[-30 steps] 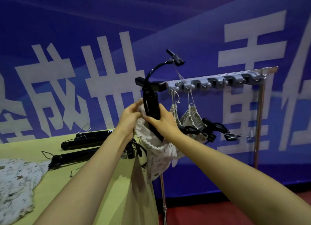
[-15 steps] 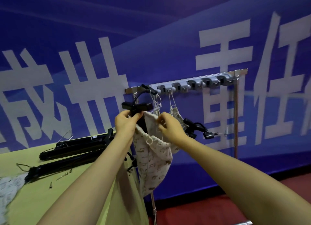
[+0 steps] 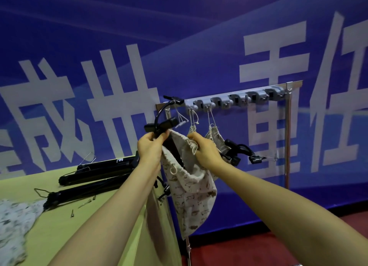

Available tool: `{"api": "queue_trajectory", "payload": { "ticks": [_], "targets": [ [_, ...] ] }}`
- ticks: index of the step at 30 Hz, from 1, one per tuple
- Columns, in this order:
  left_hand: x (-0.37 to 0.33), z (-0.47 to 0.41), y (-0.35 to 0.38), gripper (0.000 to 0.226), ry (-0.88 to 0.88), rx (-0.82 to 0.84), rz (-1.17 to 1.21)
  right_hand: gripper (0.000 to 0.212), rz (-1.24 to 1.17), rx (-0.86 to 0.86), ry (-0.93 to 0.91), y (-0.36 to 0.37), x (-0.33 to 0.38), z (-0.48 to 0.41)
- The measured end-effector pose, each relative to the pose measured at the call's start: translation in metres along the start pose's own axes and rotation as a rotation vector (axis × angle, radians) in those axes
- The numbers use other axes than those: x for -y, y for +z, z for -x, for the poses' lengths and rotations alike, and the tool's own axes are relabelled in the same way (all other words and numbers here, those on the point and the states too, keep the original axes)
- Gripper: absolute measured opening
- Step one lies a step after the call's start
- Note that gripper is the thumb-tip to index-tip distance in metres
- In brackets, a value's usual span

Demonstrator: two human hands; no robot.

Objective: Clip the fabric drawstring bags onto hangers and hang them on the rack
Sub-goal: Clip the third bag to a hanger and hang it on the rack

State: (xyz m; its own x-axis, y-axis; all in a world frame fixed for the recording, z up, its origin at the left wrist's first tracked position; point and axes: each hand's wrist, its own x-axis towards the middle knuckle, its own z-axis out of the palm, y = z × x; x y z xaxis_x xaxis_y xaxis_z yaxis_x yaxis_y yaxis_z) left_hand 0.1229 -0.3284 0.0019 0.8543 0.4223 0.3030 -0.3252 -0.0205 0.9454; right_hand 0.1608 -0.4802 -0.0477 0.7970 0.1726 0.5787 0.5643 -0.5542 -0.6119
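A: Where is the bag (image 3: 191, 192) held?
B: Just below the left end of the rack (image 3: 241, 97); its rim is pinched by the right hand (image 3: 205, 150), and the hanger (image 3: 161, 124) is gripped by the left hand (image 3: 149, 148).

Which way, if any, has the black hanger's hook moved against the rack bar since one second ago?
Yes, downward. The hanger hook stood clearly above the rack bar then; now it is level with the bar's left end.

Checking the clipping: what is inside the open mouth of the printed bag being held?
A black hanger part reaches down into the printed bag, between the left hand and right hand holding its rim. Fabric hides its lower end.
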Motion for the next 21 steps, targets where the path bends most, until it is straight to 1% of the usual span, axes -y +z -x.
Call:
{"api": "queue_trajectory", "payload": {
  "ticks": [3, 5, 8, 10, 13, 17, 19, 21],
  "targets": [
    [0.007, -0.001, -0.001, 0.017, -0.005, -0.019, -0.015, 0.021, -0.026, -0.005, -0.031, -0.003, 0.001, 0.000],
    [0.013, -0.002, -0.001, 0.018, -0.021, -0.042, -0.018, 0.017, -0.085, 0.050, -0.007, -0.008, -0.003, 0.002],
    [0.024, -0.002, 0.005, 0.022, -0.046, -0.073, -0.021, 0.011, -0.263, 0.126, 0.055, -0.020, -0.008, 0.009],
    [0.030, 0.002, 0.013, 0.022, -0.061, -0.079, -0.031, 0.012, -0.394, 0.129, 0.081, -0.030, -0.011, 0.016],
    [0.036, 0.006, 0.022, 0.018, -0.105, -0.090, -0.024, 0.028, -0.506, 0.062, 0.113, -0.040, -0.019, 0.022],
    [0.041, 0.013, 0.030, 0.015, -0.133, -0.051, -0.019, 0.043, -0.557, -0.044, 0.195, -0.046, -0.028, 0.020],
    [0.044, 0.014, 0.031, 0.017, -0.138, -0.003, -0.045, 0.039, -0.572, -0.093, 0.227, -0.048, -0.030, 0.016],
    [0.048, 0.014, 0.029, 0.021, -0.151, 0.108, -0.080, 0.031, -0.541, -0.143, 0.242, -0.050, -0.030, 0.011]
  ]
}}
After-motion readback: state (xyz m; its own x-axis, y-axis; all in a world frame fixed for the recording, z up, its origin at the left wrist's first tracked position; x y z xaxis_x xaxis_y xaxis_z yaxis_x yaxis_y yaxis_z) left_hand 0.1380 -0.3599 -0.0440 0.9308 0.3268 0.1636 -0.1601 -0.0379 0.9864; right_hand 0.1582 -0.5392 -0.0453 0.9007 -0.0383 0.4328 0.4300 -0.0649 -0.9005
